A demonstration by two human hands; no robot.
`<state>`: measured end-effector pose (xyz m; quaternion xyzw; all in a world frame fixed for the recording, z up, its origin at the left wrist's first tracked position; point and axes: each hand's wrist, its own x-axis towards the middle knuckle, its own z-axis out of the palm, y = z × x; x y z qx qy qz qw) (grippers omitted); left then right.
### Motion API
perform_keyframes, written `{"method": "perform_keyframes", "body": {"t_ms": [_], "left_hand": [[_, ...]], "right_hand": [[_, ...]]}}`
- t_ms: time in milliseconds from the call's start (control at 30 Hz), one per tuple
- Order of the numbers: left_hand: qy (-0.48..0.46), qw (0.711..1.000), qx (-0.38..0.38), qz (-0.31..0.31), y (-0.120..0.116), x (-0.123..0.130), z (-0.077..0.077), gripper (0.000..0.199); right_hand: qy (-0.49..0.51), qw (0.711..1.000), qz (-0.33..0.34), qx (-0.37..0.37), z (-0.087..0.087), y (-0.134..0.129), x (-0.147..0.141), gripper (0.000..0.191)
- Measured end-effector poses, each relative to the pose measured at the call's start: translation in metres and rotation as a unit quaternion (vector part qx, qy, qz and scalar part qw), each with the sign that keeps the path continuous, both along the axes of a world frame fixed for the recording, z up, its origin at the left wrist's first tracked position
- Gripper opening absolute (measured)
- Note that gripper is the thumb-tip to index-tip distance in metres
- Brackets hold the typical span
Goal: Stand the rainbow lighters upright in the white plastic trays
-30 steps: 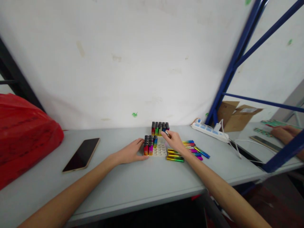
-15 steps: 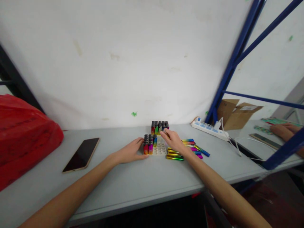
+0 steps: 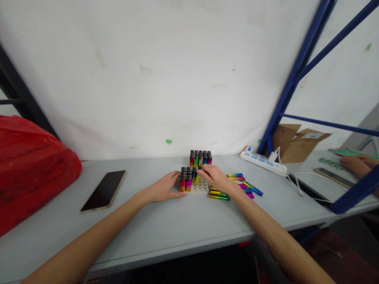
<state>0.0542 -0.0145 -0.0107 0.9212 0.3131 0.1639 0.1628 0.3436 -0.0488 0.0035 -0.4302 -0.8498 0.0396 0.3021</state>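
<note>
My left hand (image 3: 166, 188) rests on the table with thumb and fingers spread, touching the left side of several upright lighters (image 3: 185, 182) in a pale tray (image 3: 201, 187). Pinched in my right hand (image 3: 209, 175) is a yellow lighter (image 3: 197, 178), tilted over the tray beside the standing ones. Behind the tray stands a block of upright lighters (image 3: 200, 158). Loose shiny lighters (image 3: 219, 195) lie in a pile to the right, partly behind my right wrist.
A phone (image 3: 103, 191) and a red bag (image 3: 35, 169) are on the left. A power strip (image 3: 263, 163), cables, a blue frame (image 3: 291, 79) and a cardboard box (image 3: 299, 146) stand right. Another person's hands (image 3: 357, 163) show at far right.
My right hand has lowered slightly and the yellow lighter now shows in it, down by the tray's standing lighters. My left hand keeps its place. The view has shifted slightly.
</note>
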Motion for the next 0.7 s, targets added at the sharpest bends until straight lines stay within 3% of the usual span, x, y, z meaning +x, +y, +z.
{"method": "perform_keyframes", "body": {"t_ms": [67,233,367,533,700], "left_hand": [[0.001,1.0,-0.002,0.001,-0.001,0.001,0.001,0.072],[0.0,1.0,0.003,0.001,-0.001,0.0,0.001,0.072],[0.0,1.0,0.009,-0.002,0.0,-0.001,0.001,0.073],[-0.005,1.0,0.008,0.004,0.001,0.0,0.0,0.072],[0.001,1.0,-0.001,0.005,-0.001,0.001,0.003,0.071]], "right_hand": [[-0.008,1.0,-0.002,0.007,-0.003,0.002,-0.002,0.046],[-0.103,0.993,0.005,-0.061,-0.007,0.003,-0.012,0.034],[-0.116,0.99,-0.011,-0.077,-0.003,0.001,-0.012,0.035],[-0.075,0.992,-0.019,-0.102,0.008,0.0,0.02,0.045],[-0.045,0.972,-0.017,-0.229,0.02,-0.001,0.061,0.033]]}}
